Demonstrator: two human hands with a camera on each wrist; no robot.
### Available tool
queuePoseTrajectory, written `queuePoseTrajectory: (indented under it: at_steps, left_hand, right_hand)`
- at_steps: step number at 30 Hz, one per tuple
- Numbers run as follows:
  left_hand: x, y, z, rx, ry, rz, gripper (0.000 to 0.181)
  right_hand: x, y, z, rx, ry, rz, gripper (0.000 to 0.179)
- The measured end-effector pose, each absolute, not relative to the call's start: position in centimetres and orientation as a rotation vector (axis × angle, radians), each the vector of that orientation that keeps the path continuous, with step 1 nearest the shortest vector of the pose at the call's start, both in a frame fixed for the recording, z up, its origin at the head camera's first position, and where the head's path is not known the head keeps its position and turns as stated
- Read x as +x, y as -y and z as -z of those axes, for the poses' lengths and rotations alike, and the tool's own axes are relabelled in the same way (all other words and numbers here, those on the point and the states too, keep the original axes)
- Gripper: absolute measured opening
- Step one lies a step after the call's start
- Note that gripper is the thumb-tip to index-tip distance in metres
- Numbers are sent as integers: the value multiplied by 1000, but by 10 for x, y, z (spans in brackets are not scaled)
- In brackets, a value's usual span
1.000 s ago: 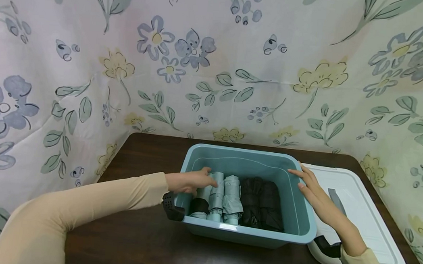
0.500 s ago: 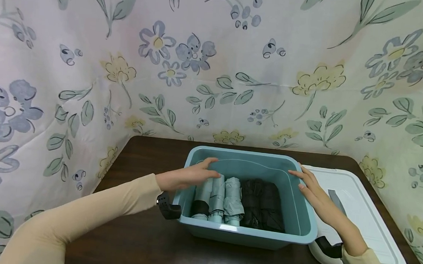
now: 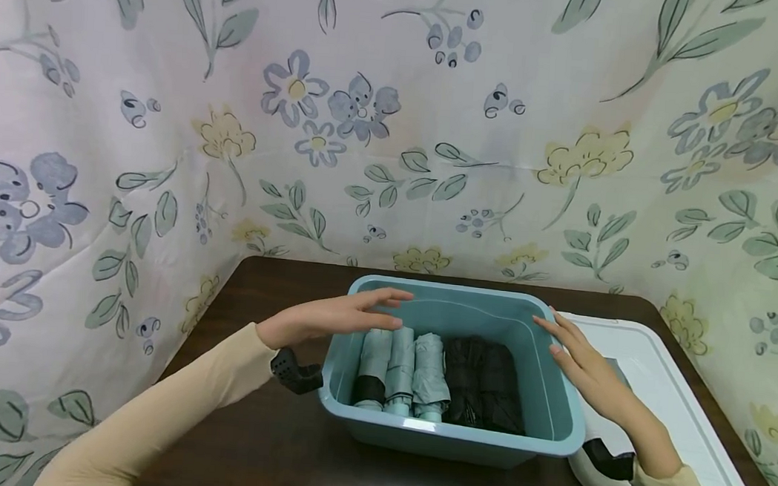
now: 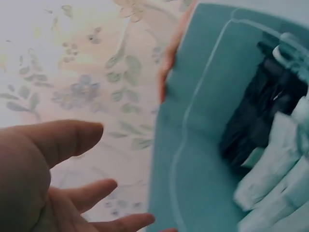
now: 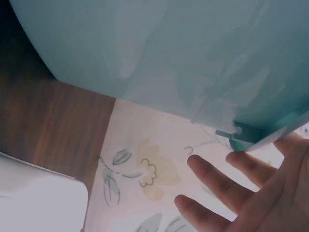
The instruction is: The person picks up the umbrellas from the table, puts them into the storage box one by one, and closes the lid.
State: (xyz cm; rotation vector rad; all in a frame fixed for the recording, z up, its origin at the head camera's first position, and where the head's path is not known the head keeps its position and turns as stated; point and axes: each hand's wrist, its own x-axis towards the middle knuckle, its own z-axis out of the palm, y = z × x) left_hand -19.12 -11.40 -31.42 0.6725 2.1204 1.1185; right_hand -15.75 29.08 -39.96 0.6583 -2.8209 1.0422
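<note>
A blue-green plastic bin (image 3: 430, 440) stands on the table. Inside, side by side, lie several rolled pale green bundles (image 3: 431, 372) that look like folded umbrellas, one with a black band (image 3: 370, 388). Black bundles (image 3: 502, 387) of similar shape lie to their right. My left hand (image 3: 327, 319) hovers over the bin's left rim with fingers extended and holds nothing; the left wrist view shows thumb and fingers spread. My right hand (image 3: 588, 370) rests at the right rim with straight fingers; in the right wrist view its fingers (image 5: 219, 186) reach along the outside of the rim.
A white lid (image 3: 666, 416) lies on the table to the right of the bin, partly under my right forearm. The dark wooden table (image 3: 263, 443) shows to the left and front. A floral cloth (image 3: 436, 127) hangs behind and at the sides.
My left hand has risen out of the bin, from beside the leftmost pale bundle, and drawn back left above the rim, its fingers extended. The right hand stays on the right rim.
</note>
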Motion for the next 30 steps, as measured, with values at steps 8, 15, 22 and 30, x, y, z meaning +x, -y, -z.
queuePoseTrajectory:
  at_steps: [8, 15, 22, 30]
  left_hand:
    - [-187, 132, 310, 851, -2231, -1186, 54]
    - [-181, 145, 314, 936, -2406, -1193, 51]
    - [-175, 157, 333, 1068, -2577, -1181, 46]
    - [-177, 164, 365, 1136, -2695, -1341, 44]
  right_hand:
    - [-156, -296, 404, 598, 2805, -1005, 44]
    - [-156, -309, 402, 515, 2747, -1044, 44]
    - [-157, -340, 405, 428, 2618, -879, 46]
    - [-162, -376, 430, 301, 2736, -730, 45]
